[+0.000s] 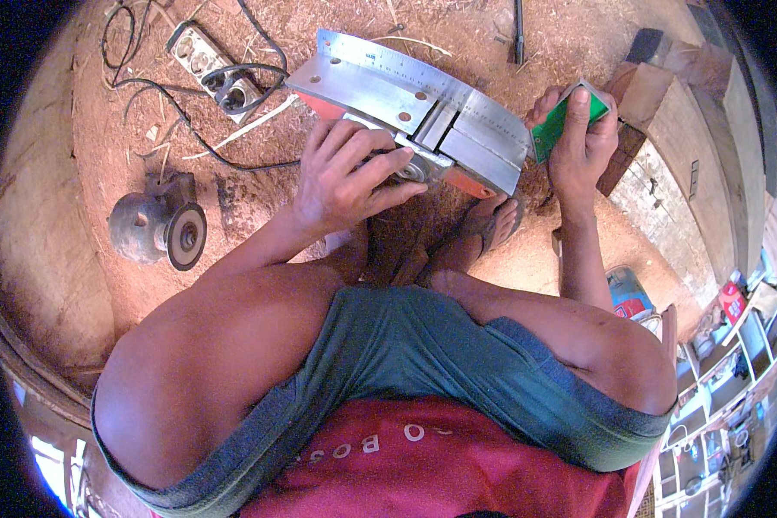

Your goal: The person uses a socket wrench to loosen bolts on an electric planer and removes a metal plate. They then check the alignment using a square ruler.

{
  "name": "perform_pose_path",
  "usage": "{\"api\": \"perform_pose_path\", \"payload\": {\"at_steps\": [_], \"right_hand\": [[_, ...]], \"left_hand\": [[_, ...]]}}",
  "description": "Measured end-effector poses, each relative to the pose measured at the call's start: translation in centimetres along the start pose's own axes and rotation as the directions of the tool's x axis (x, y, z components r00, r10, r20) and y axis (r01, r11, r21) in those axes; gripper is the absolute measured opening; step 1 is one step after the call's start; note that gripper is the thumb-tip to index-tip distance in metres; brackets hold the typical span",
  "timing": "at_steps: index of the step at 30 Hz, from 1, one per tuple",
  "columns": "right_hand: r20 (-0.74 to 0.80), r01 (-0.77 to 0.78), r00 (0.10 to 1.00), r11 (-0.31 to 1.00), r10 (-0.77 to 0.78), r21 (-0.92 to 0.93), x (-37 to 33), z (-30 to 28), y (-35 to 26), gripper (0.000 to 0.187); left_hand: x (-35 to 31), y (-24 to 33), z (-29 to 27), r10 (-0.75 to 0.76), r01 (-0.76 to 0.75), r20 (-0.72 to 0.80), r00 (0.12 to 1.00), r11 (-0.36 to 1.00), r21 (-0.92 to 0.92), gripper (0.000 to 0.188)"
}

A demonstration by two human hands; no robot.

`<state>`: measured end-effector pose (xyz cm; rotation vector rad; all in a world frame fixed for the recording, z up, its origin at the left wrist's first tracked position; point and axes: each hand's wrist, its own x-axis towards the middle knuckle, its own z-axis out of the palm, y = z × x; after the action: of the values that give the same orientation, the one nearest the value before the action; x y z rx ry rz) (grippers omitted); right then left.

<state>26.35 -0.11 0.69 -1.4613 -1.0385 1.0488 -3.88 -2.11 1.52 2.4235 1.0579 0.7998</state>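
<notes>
An upturned electric planer (pixel 479 142) rests above my feet, its metal sole and cutter slot facing up and orange body parts showing beneath. A steel ruler (pixel 388 62) runs along the sole's far edge. My left hand (pixel 350 168) grips the planer's near side, its fingers beside an exposed round part. On the right, level with the planer's right end, my right hand (pixel 583 138) holds a small flat green piece (pixel 565 121) with a pale rim. The thumb lies across its face; the fingers are behind it, partly hidden.
A bench grinder (pixel 157 229) stands at left on the dusty ground. Beyond it lie a white power strip (pixel 211 65) and loose black cords. Wooden beams (pixel 665 203) are at right, a blue container (pixel 628 292) near my knee, and a rack (pixel 725 380) at lower right.
</notes>
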Motion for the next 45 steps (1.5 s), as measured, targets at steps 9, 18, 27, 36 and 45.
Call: {"api": "perform_pose_path", "payload": {"at_steps": [9,18,27,36,45], "right_hand": [[0.008,0.003,1.0,0.999,-0.003,0.032,0.12,0.06,-0.07,0.025],[-0.007,0.004,1.0,0.999,-0.004,0.034,0.1,0.08,0.22,0.022],[0.022,0.0,1.0,0.996,-0.002,0.087,0.06,0.1,0.09,0.02],[0.02,0.028,0.999,0.999,-0.028,0.015,0.24,-0.21,0.43,0.022],[0.029,0.028,0.999,0.999,-0.029,0.029,0.18,-0.14,0.05,0.022]], "left_hand": [[-0.23,-0.17,0.05,0.036,-0.036,0.009,0.999,0.999,0.004,0.041],[-0.1,-0.25,-0.09,0.055,-0.054,0.026,0.998,0.998,-0.018,0.042],[0.02,-0.08,-0.28,0.056,-0.055,0.03,0.998,0.998,-0.021,0.042],[0.07,-0.14,-0.33,0.068,-0.067,0.034,0.997,0.997,-0.03,0.042],[0.0,-0.12,-0.47,0.067,-0.065,0.055,0.996,0.997,-0.029,0.041]]}}
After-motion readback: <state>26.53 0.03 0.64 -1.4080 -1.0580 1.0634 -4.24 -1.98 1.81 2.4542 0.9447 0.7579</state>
